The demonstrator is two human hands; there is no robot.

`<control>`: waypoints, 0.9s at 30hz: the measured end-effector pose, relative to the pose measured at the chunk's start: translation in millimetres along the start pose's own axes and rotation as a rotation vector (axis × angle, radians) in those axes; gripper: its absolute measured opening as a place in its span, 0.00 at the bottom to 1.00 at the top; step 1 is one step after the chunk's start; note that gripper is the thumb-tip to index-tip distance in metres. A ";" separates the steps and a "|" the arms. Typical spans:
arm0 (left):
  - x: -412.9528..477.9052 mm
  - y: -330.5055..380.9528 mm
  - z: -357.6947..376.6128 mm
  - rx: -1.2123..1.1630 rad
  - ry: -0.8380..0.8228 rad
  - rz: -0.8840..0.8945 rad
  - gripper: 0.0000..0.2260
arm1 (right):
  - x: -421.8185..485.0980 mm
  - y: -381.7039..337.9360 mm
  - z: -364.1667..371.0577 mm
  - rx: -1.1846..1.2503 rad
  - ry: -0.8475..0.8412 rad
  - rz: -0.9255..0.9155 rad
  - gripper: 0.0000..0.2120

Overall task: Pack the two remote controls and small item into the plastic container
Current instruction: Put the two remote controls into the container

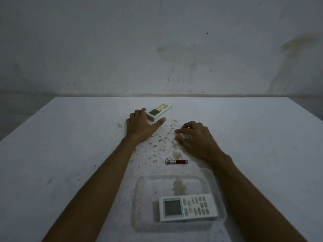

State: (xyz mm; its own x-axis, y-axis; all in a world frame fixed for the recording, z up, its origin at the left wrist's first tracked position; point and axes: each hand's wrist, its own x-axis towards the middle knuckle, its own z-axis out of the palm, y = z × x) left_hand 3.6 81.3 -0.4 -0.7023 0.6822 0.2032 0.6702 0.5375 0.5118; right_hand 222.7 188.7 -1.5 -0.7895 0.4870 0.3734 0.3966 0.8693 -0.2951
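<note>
A clear plastic container [139, 206] sits near the table's front edge. One white remote control [188, 207] lies flat inside it, screen to the left. A second white remote control [159, 111] lies farther back on the table. My left hand [141, 125] rests flat beside it, fingers apart, thumb just below the remote's near end. A small red item with a key ring [176, 161] lies on the table behind the container. My right hand [195, 138] hovers with curled fingers above and right of it, holding nothing that I can see.
The white table [70, 154] is stained and speckled in the middle. A grey scuffed wall [157, 49] stands right behind the table's far edge.
</note>
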 end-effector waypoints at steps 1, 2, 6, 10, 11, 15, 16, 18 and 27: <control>3.7 -0.9 2.3 0.025 0.015 0.008 0.46 | 2.0 2.8 1.8 0.003 0.004 -0.004 0.17; 6.3 -3.0 4.1 0.045 0.031 0.023 0.42 | 3.8 4.4 3.0 0.010 0.005 -0.006 0.17; 9.7 -7.5 6.4 0.084 0.041 0.064 0.28 | 6.1 5.6 4.7 0.033 0.006 -0.007 0.16; 4.1 -5.3 -1.4 -0.002 0.013 0.045 0.24 | 3.4 3.0 -1.3 0.075 -0.028 0.010 0.15; 2.4 -6.2 -3.4 -0.037 -0.010 0.025 0.23 | 5.0 3.0 -2.9 0.102 -0.041 0.026 0.15; -16.1 -2.6 -20.8 -0.270 -0.045 -0.022 0.19 | 4.7 -5.3 -18.8 0.306 -0.032 0.142 0.13; -24.6 -0.3 -26.3 -0.354 -0.053 -0.032 0.18 | 2.8 -8.0 -22.8 0.348 -0.021 0.162 0.12; -43.5 3.0 -38.3 -0.452 -0.049 -0.026 0.15 | -1.3 -12.4 -28.1 0.357 0.005 0.173 0.13; -110.5 10.9 -51.3 -0.564 0.105 0.364 0.20 | -6.2 -69.3 -57.0 1.264 -0.068 0.359 0.23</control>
State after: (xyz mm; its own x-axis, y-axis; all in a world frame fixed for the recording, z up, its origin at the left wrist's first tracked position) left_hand 76.2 -13.7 25.6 -0.4946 0.7038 0.5100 0.6605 -0.0771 0.7469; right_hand 226.8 130.3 66.8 -0.7692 0.6353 0.0687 -0.0919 -0.0036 -0.9958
